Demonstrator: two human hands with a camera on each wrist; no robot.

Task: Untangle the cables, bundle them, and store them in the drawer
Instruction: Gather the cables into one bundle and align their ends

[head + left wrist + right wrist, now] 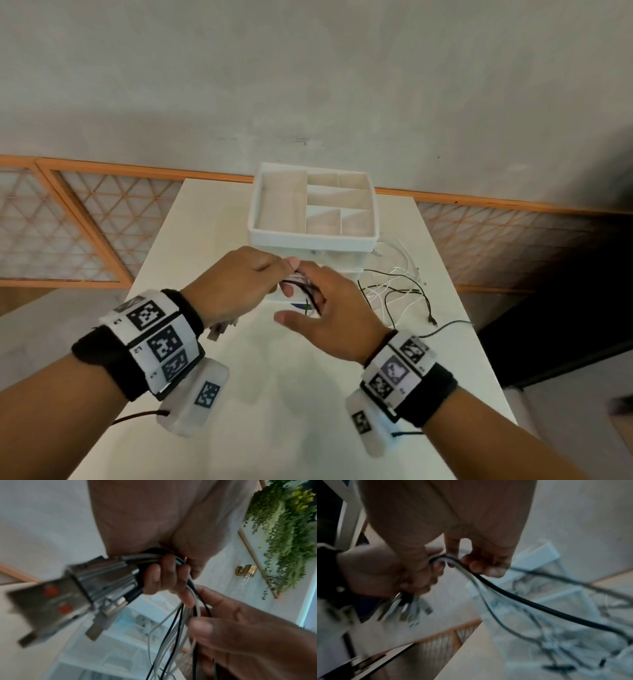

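Several black and white cables [394, 291] sprawl toward the table's [212, 219] right edge while the left hand [236, 284] clamps their USB plugs [96, 588] and the right hand [329, 318] pinches the strands, so tugging risks tightening tangles.

— Blurred in the left wrist view: the USB plugs [96, 588], too smeared to count.
— Same in the right wrist view; cables [513, 597] trailing off soft, far ends lost over the table [471, 660].
— From the head view, drawer unit [313, 236] front mostly hidden behind both hands.
— Right hand [329, 308] grip on the strands: covered by its own back, impossible to tell.
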